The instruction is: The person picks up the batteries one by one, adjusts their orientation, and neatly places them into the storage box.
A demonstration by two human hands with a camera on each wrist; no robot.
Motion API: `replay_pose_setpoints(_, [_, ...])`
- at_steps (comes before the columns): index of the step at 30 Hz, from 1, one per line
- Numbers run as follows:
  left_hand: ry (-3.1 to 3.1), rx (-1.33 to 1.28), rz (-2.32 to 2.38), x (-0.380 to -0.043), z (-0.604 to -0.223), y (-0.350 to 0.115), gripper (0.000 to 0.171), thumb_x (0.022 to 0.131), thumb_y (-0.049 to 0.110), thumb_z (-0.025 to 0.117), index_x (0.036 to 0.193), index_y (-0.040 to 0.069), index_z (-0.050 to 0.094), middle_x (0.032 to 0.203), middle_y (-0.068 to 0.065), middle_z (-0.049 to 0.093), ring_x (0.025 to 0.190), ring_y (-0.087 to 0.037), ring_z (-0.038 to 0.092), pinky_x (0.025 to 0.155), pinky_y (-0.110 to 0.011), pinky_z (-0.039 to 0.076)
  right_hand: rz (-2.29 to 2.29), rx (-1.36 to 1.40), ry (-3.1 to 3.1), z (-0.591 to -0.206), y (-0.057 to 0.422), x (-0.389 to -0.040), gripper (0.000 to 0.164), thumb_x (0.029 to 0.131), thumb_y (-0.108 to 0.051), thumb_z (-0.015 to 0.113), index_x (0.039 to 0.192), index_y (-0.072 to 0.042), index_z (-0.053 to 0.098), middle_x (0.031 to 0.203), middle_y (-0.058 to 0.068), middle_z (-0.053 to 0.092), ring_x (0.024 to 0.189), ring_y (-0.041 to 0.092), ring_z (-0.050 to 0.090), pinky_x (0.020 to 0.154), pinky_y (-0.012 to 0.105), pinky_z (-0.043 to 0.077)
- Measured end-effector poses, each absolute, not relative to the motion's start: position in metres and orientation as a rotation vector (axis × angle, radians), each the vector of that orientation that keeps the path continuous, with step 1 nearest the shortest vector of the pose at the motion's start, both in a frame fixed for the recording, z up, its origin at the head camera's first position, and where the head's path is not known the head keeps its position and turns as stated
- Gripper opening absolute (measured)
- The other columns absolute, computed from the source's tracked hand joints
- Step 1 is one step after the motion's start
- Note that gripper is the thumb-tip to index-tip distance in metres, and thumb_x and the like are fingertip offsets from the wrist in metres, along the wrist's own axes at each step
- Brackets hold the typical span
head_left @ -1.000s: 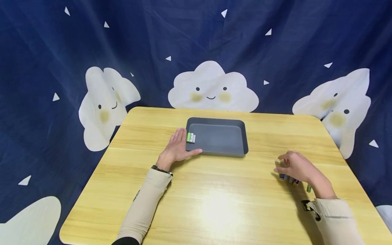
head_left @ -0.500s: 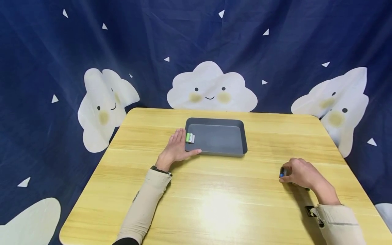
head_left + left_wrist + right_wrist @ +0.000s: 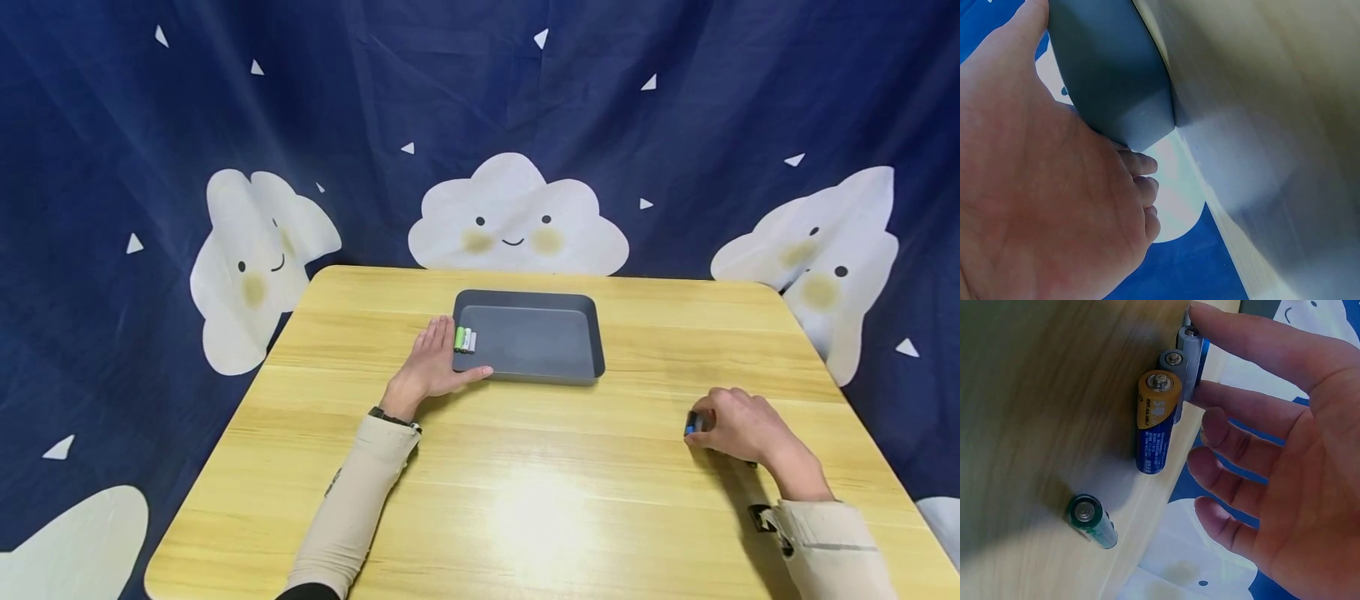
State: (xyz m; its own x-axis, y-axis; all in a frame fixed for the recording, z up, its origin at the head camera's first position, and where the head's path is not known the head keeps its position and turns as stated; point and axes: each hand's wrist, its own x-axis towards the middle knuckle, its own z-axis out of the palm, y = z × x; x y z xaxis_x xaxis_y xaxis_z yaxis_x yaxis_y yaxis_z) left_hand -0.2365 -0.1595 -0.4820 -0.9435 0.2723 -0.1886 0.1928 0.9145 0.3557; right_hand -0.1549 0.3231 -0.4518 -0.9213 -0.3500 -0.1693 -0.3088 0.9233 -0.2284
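Observation:
My left hand (image 3: 431,367) rests against the left end of a dark grey tray (image 3: 536,342), fingers straight along its side and thumb along the front wall. Inside the tray, a green battery (image 3: 459,340) and two whitish batteries (image 3: 469,341) lie side by side at the left end. On the table at right, my right hand (image 3: 742,425) pinches a blue battery (image 3: 690,423) between thumb and index finger. Beside it, the right wrist view shows grey batteries (image 3: 1172,359) and a yellow-and-blue battery (image 3: 1155,434) in a row. A green battery (image 3: 1094,522) lies apart.
Both hands work on a light wooden table (image 3: 360,333) with rounded corners. Behind it hangs a dark blue curtain (image 3: 360,100) printed with white clouds and triangles. In the head view my right hand hides most of the battery row.
My right hand has come down onto the battery row, and its thumb and index finger have closed on the blue battery. The left hand and the tray have stayed in place.

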Motion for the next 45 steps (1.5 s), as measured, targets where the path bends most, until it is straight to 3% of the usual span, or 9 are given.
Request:
replay_pose_setpoints(8, [2.851,0.340,0.474,-0.240,-0.488,-0.159,0.128,0.086,0.085,0.050,0.165,0.000,-0.005,0.175,-0.021,-0.003,0.164,-0.035,-0.004,0.134,-0.052,0.005,-0.324,-0.551,2.890,-0.447,0.319,-0.157,0.025,0.081,-0.038,0.086,0.075,-0.027,0.065,0.075,-0.004,0.054,0.064,0.011,0.044,0.056,0.028,0.032])
replay_pose_setpoints(11, [2.847,0.326,0.459,-0.241,-0.490,-0.160,0.128,0.086,0.084,0.051,0.165,0.001,-0.005,0.175,-0.020,-0.003,0.164,-0.034,-0.004,0.134,-0.051,0.006,-0.409,-0.515,2.864,-0.441,0.315,-0.161,0.018,0.085,-0.034,0.083,0.090,-0.019,0.075,0.074,-0.004,0.051,0.062,0.010,0.043,0.056,0.027,0.031])
replay_pose_setpoints(14, [2.837,0.316,0.466,-0.242,-0.489,-0.160,0.128,0.086,0.085,0.051,0.165,0.002,-0.006,0.175,-0.020,-0.004,0.164,-0.034,-0.005,0.134,-0.051,0.005,-0.527,-0.488,2.849,-0.437,0.312,-0.165,0.037,0.088,-0.031,0.081,0.116,-0.007,0.076,0.073,-0.003,0.049,0.058,0.008,0.041,0.054,0.025,0.030])
replay_pose_setpoints(17, [2.832,0.314,0.475,-0.242,-0.489,-0.159,0.128,0.086,0.085,0.050,0.165,0.002,-0.006,0.175,-0.020,-0.004,0.164,-0.034,-0.005,0.134,-0.052,0.005,-0.622,-0.496,2.861,-0.434,0.307,-0.168,0.046,0.090,-0.032,0.080,0.124,-0.002,0.073,0.069,-0.003,0.046,0.054,0.005,0.036,0.053,0.024,0.029])
replay_pose_setpoints(25, [2.836,0.335,0.467,-0.240,-0.486,-0.157,0.127,0.087,0.083,0.051,0.165,0.001,-0.006,0.175,-0.020,-0.004,0.164,-0.034,-0.005,0.134,-0.051,0.004,-0.833,-0.577,2.895,-0.431,0.289,-0.175,0.040,0.091,-0.029,0.080,0.122,-0.004,0.074,0.062,-0.006,0.040,0.054,0.002,0.029,0.056,0.023,0.032])
replay_pose_setpoints(45, [2.840,0.331,0.508,-0.236,-0.480,-0.157,0.127,0.087,0.082,0.054,0.165,0.000,-0.003,0.175,-0.021,-0.003,0.164,-0.035,-0.004,0.134,-0.052,0.006,-1.084,-0.654,2.813,-0.425,0.234,-0.201,0.047,0.090,-0.030,0.082,0.126,-0.002,0.072,0.064,-0.005,0.038,0.057,0.003,0.031,0.060,0.024,0.035])
